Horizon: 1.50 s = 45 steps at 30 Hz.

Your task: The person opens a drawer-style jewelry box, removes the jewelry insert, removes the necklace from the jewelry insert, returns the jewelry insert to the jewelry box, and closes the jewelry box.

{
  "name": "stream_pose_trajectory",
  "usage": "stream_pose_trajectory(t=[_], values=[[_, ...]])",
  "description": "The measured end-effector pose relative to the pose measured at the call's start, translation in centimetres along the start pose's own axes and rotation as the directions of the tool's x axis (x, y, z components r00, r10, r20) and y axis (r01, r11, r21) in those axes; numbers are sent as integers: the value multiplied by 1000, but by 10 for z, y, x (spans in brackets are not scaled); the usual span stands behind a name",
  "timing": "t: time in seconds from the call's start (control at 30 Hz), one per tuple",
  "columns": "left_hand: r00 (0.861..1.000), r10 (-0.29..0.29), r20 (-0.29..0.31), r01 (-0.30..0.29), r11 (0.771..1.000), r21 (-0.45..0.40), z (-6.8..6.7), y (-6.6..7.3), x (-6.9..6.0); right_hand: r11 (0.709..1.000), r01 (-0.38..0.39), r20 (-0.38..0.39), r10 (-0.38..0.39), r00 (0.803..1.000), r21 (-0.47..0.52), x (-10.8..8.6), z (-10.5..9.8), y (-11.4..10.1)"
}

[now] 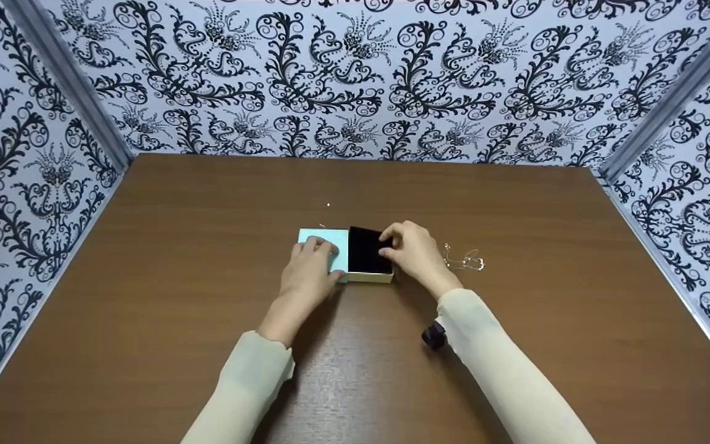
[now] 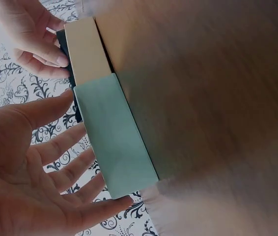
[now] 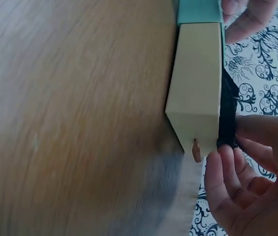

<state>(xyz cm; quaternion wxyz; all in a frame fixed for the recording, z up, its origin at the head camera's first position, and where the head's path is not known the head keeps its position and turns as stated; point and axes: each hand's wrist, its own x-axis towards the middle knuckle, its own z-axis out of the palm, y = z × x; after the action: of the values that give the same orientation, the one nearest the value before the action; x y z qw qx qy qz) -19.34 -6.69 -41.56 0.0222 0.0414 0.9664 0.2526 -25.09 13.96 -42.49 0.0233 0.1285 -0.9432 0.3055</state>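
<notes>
A small drawer-style gift box lies on the table, its mint-green sleeve (image 1: 323,235) on the left and its cream drawer (image 1: 370,278) pulled out to the right. A black padded insert (image 1: 366,250) covers the drawer's top. Over the sleeve, my left hand (image 1: 310,268) rests with spread, nearly straight fingers. At the drawer's right end, my right hand (image 1: 415,251) pinches the insert's edge between thumb and fingertips. The right wrist view has the insert (image 3: 227,110) standing partly above the drawer wall (image 3: 195,69), with a small brown pull tab (image 3: 196,150) on the end face.
Right of my right hand, a thin shiny chain (image 1: 473,261) lies on the brown wooden table (image 1: 207,209). Two tiny shiny pieces, one of them a bright speck (image 1: 328,204), lie behind the box. Patterned walls (image 1: 355,80) border the table's back and sides.
</notes>
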Motion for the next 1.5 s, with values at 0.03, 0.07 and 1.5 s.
stream_pose_trajectory(t=[0.03, 0.07, 1.5], values=[[1000, 0, 4, 0, 1000, 2, 0, 0, 0, 1000, 9, 14, -8, 1000, -23, 0, 1, -1], [1000, -1, 7, 1, 1000, 4, -1, 0, 0, 998, 26, 33, -25, 999, -49, 0, 1, -1], [999, 12, 48, -14, 999, 40, -5, 2, 2, 892, 328, 396, -193, 898, -310, -2, 15, -21]])
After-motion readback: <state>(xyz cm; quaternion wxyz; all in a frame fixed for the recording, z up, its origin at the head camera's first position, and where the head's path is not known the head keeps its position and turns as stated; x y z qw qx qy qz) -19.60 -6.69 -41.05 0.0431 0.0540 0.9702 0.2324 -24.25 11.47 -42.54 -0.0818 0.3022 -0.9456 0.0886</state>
